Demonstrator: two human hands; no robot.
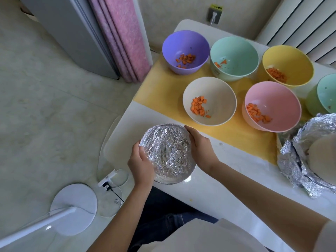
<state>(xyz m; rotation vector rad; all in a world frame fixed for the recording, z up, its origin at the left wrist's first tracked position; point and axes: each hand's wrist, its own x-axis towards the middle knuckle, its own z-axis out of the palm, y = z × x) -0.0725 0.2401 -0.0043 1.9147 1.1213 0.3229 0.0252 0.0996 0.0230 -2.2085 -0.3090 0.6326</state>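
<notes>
A round plate covered in crinkled silver foil (168, 153) sits at the near left corner of the white table (227, 179). My left hand (141, 162) grips its left rim, thumb over the foil. My right hand (200, 148) lies against the plate's right rim, fingers along the edge. Beyond it stand a cream bowl (218, 99) and a pink bowl (276, 102), each holding diced carrot.
On the yellow mat (160, 91) further back are a purple bowl (185, 42), a mint bowl (236, 50) and a yellow bowl (291, 59) with carrot bits. A green bowl (327, 91) and foil-wrapped dishes (298, 157) lie at right. A lamp base (72, 208) and power strip (109, 177) lie on the floor.
</notes>
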